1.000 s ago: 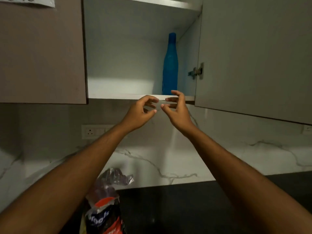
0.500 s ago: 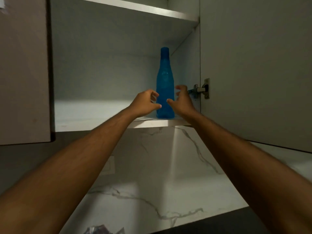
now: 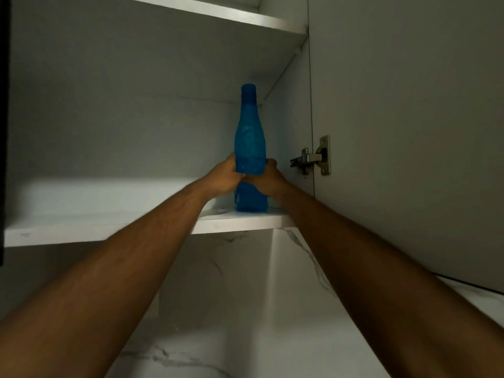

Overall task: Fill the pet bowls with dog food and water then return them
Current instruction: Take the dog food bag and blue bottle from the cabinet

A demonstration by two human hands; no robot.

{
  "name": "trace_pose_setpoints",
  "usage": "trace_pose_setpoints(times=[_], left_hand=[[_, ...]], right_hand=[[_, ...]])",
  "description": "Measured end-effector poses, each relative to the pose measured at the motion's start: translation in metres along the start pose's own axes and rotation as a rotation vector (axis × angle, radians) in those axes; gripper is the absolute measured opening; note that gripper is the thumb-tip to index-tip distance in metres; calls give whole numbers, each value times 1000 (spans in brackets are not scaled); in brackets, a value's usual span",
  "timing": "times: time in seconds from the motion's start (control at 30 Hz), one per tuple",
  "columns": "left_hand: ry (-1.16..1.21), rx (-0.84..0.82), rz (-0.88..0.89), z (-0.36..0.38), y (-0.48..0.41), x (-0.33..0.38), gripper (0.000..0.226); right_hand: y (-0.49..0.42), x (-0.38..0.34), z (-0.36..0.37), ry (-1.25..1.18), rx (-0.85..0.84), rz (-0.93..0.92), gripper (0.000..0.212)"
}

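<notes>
A tall blue water bottle (image 3: pixel 249 140) with a blue cap stands upright at the right end of the lower cabinet shelf (image 3: pixel 103 227). My left hand (image 3: pixel 222 180) grips the bottle's lower body from the left. From the right, my right hand (image 3: pixel 268 178) holds the same part, so both hands wrap the bottle. The bottle's base rests on the shelf. No pet bowls and no dog food are in view.
The open cabinet door (image 3: pixel 409 132) hangs at the right on a metal hinge (image 3: pixel 313 158). A second shelf (image 3: pixel 218 15) runs above. A closed dark door edge (image 3: pixel 2 132) borders the left. A marble backsplash (image 3: pixel 231 309) lies below the cabinet.
Both hands have reached up into the cabinet and closed around the blue bottle. My view has tilted upward, so the dog food bag on the counter has dropped out of sight.
</notes>
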State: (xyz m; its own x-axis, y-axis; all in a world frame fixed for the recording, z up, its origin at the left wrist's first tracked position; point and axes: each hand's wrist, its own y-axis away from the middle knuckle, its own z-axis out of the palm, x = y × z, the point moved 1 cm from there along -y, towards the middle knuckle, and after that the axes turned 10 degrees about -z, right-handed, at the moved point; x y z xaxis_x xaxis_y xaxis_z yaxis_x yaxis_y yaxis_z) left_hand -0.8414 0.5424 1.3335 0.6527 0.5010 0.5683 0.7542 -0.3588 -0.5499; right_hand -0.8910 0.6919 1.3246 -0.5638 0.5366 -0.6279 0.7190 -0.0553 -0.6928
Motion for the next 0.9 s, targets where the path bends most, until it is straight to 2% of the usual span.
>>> trace_pose_setpoints(times=[0.07,0.1,0.13,0.23,0.27,0.4,0.53,0.67,0.8,0.9], left_hand=[[1,12,4,-2,4,-2,39],[17,30,-5,-4,6,-3,42],[41,51,-11,-4,10,-1,43],[130,169,-60,-8,17,1,51],[165,204,-82,-10,20,1,55],[205,211,-109,-15,35,3,44],[293,211,-119,-18,55,6,44],[358,204,-97,-24,71,7,40],[554,101,-123,-27,89,10,39],[636,109,-86,-33,107,10,39]], right_hand=[[-10,17,3,-32,-8,-38,120],[-2,9,1,-29,-13,-54,119],[10,-2,-2,-17,-8,-57,111],[43,-32,-10,40,2,-57,72],[48,-36,-12,48,9,-46,68],[69,-56,-20,88,55,-4,72],[92,-80,-27,104,65,-4,80],[117,-100,-28,85,96,-58,69],[136,-116,-23,31,116,-110,65],[155,-129,-18,-41,156,-128,71]])
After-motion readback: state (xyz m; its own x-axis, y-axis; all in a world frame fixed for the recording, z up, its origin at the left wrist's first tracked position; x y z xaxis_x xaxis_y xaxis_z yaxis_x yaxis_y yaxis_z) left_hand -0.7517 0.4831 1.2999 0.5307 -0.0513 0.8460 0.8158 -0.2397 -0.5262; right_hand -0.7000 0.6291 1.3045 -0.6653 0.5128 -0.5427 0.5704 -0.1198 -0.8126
